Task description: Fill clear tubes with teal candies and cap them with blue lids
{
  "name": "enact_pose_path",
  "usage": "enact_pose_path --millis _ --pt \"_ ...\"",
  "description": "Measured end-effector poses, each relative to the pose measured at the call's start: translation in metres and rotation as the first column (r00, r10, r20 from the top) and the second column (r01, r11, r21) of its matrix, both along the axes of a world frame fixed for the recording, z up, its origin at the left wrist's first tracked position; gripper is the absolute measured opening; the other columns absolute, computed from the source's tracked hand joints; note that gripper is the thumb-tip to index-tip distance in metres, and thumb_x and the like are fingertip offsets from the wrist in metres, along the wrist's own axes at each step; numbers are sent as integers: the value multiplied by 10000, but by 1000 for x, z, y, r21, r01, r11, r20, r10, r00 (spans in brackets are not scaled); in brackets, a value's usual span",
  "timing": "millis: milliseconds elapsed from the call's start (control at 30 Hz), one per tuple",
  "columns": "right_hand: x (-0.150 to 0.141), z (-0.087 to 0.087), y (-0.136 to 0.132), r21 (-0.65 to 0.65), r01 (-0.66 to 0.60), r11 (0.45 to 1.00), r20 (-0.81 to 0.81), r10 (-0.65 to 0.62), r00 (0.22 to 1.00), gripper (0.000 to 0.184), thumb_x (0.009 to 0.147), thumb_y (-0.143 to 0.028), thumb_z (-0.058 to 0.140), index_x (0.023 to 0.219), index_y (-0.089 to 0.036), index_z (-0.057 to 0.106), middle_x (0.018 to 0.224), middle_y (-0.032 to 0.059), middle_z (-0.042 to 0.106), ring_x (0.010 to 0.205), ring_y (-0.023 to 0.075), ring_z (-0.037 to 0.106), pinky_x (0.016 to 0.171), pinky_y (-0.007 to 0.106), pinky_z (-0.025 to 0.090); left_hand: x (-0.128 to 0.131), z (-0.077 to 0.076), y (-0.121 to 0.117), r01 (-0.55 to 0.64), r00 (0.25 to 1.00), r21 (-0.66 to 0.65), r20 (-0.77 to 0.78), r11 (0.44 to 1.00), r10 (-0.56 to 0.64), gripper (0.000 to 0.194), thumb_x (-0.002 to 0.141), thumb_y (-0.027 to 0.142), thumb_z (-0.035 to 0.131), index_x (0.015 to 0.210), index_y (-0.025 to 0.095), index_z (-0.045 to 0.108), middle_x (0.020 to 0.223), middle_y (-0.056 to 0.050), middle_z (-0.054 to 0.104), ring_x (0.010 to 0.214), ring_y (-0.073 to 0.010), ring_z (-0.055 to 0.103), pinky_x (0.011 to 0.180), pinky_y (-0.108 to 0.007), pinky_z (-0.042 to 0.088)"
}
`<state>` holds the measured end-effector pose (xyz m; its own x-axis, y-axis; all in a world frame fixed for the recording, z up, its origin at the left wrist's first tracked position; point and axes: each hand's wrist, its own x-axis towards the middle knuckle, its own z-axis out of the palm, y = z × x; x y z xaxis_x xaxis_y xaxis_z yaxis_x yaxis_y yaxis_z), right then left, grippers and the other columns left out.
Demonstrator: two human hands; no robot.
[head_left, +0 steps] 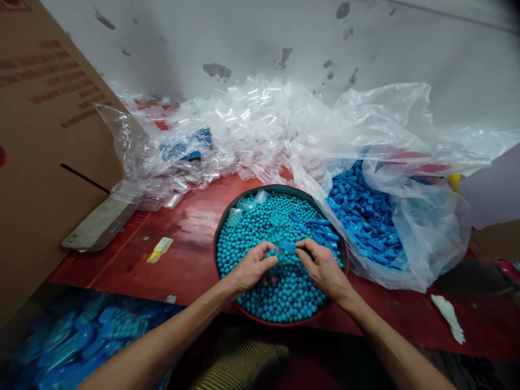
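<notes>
A round tub (220, 227) full of small teal balls (280, 300) stands before me. My right hand (323, 265) pinches a small blue plastic piece (288, 247) over the balls. Close to it on the left, my left hand (255, 265) has its fingers curled around a clear plastic piece, hard to make out against the balls, with teal balls at its fingertips. More blue plastic pieces (320, 230) lie on the balls at the tub's right side. Clear plastic cases (234, 216) rest on the balls at the back left.
A clear bag (430, 233) of blue pieces (365, 216) sits right of the tub. Clear cases (260, 124) are heaped along the wall. At left are a cardboard box (52, 135) and a flat grey object (99, 225). Filled blue items (81, 341) lie below the red table (190, 233).
</notes>
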<state>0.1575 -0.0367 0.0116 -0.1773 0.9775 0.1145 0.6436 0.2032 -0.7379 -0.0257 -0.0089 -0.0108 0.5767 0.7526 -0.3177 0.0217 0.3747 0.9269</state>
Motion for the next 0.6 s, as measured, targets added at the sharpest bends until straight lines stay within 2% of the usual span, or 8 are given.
enact_pose_path --millis 100,233,367,500,600 --pt "-21 -2 2 -67 70 995 -187 -82 979 182 813 -275 436 801 -170 584 718 -1 594 677 126 541 651 226 418 1 -1 -3 -37 998 34 53 999 35 327 756 343 481 1016 175 375 739 18 511 421 -41 479 345 -130 334" --pt "-26 -4 4 -127 69 990 -271 -102 957 196 789 -291 470 774 -164 618 709 -4 613 673 130 549 648 227 424 0 2 -7 -99 994 52 50 994 97 501 757 322 487 1195 200 277 782 6 496 412 -36 467 336 -136 328" --pt "-18 -1 1 -87 -9 996 -225 -11 974 175 787 -273 486 785 -166 624 726 5 620 678 133 557 651 231 423 0 6 -10 -87 996 83 17 993 85 507 771 299 473 1234 218 283 735 20 465 397 -27 429 336 -140 316" --pt "-22 -4 -7 60 -57 997 -128 65 990 189 819 -235 435 774 -165 605 683 20 588 629 124 538 620 235 415 0 3 -12 -107 994 125 32 986 104 353 780 305 465 1117 212 413 710 35 431 411 -19 357 362 -146 339" --pt "-27 -9 -11 132 -106 986 -73 116 991 226 835 -221 399 728 -160 588 647 25 547 605 122 511 604 240 409 0 0 -12 -111 994 154 4 982 111 290 781 312 465 1052 208 445 652 49 405 414 -26 335 354 -141 311"
